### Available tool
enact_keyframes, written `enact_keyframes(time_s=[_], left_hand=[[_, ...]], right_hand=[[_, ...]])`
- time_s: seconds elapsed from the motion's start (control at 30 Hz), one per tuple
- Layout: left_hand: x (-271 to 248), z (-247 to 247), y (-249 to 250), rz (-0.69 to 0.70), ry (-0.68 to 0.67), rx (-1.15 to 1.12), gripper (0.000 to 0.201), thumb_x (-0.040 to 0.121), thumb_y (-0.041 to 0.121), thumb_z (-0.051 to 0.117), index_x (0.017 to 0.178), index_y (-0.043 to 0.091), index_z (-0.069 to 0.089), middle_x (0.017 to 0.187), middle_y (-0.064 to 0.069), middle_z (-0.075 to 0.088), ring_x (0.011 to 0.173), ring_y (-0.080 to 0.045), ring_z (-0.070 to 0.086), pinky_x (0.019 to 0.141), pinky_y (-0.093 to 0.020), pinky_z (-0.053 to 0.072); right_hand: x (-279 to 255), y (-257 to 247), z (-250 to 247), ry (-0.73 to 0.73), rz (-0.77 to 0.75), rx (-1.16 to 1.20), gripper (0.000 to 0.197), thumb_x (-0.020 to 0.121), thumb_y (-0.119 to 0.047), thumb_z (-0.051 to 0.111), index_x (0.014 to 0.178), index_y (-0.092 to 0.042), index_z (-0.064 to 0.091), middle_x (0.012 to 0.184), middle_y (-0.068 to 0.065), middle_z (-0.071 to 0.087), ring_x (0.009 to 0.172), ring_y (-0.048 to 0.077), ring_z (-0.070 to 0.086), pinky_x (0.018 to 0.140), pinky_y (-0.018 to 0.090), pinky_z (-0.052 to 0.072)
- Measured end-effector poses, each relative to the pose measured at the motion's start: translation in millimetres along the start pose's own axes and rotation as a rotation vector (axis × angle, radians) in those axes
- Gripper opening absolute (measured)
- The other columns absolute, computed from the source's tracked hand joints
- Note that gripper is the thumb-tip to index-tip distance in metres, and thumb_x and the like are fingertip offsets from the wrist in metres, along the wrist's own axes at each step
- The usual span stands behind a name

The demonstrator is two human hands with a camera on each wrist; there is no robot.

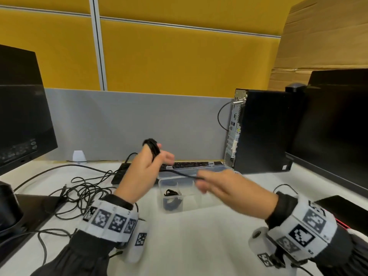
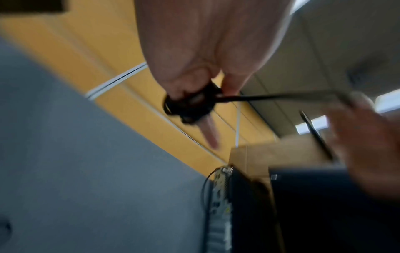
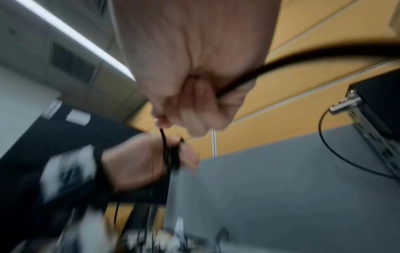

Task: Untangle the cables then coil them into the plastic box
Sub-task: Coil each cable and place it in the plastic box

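**Black cable wound on fingers, more loose on the desk**

A thin black cable (image 1: 152, 146) sits wound in a tight bundle around the left hand's (image 1: 139, 172) fingers, one strand running taut to the right hand (image 1: 225, 186), which pinches it. A clear plastic box (image 1: 199, 196) stands open on the desk (image 1: 189, 246), a coiled dark cable (image 1: 171, 198) in its left compartment. Tangled black cables (image 1: 83, 192) lie loose to the box's left.
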State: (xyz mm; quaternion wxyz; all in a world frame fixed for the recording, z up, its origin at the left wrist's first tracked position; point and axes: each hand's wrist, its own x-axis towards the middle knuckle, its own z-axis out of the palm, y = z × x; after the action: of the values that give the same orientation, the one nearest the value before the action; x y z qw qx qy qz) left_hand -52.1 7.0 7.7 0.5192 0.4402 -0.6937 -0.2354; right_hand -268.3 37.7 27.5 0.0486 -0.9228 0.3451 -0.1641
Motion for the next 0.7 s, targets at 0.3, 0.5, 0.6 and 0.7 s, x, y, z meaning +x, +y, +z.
enact_keyframes(time_s=[0.3, 0.5, 0.6, 0.7], left_hand=[[-15.5, 6.5, 27.6, 0.046, -0.468, -0.08, 0.043, 0.088, 0.049, 0.047, 0.084, 0.006, 0.052, 0.053, -0.003, 0.06, 0.039, -0.014, 0.046, 0.066, -0.04, 0.047], [-9.8, -5.5, 42.6, -0.043, -0.145, -0.605, 0.053, 0.083, 0.055, 0.041, 0.069, 0.008, 0.061, 0.033, 0.001, 0.041, 0.047, -0.026, 0.025, 0.054, -0.018, 0.041], [-3.7, -15.2, 43.0, -0.046, 0.022, -0.991, 0.043, 0.089, 0.034, 0.038, 0.075, 0.007, 0.068, 0.051, 0.001, 0.051, 0.045, -0.013, 0.044, 0.061, -0.015, 0.05], [-0.8, -12.6, 38.3, 0.039, 0.081, -0.955, 0.028, 0.094, 0.018, 0.034, 0.099, 0.003, 0.057, 0.077, 0.003, 0.069, 0.06, -0.007, 0.059, 0.073, -0.019, 0.051]], right_hand=[[42.2, 8.3, -36.3, 0.494, 0.026, -0.197, 0.03, 0.09, -0.057, 0.036, 0.077, -0.032, 0.046, 0.052, -0.01, 0.043, 0.05, 0.005, 0.042, 0.049, 0.032, 0.037], [42.9, 32.1, -10.9, 0.001, 0.179, 0.076, 0.042, 0.1, -0.043, 0.023, 0.085, -0.017, 0.052, 0.077, -0.006, 0.052, 0.078, 0.019, 0.053, 0.077, 0.038, 0.045], [31.0, 27.2, 5.1, -0.267, 0.253, 0.127, 0.038, 0.101, -0.042, 0.021, 0.092, -0.018, 0.049, 0.084, -0.01, 0.05, 0.08, 0.008, 0.049, 0.08, 0.027, 0.042], [21.9, 9.7, 20.5, -0.403, 0.162, 0.136, 0.026, 0.101, -0.04, 0.026, 0.092, -0.022, 0.043, 0.078, -0.013, 0.045, 0.07, 0.003, 0.044, 0.073, 0.024, 0.039]])
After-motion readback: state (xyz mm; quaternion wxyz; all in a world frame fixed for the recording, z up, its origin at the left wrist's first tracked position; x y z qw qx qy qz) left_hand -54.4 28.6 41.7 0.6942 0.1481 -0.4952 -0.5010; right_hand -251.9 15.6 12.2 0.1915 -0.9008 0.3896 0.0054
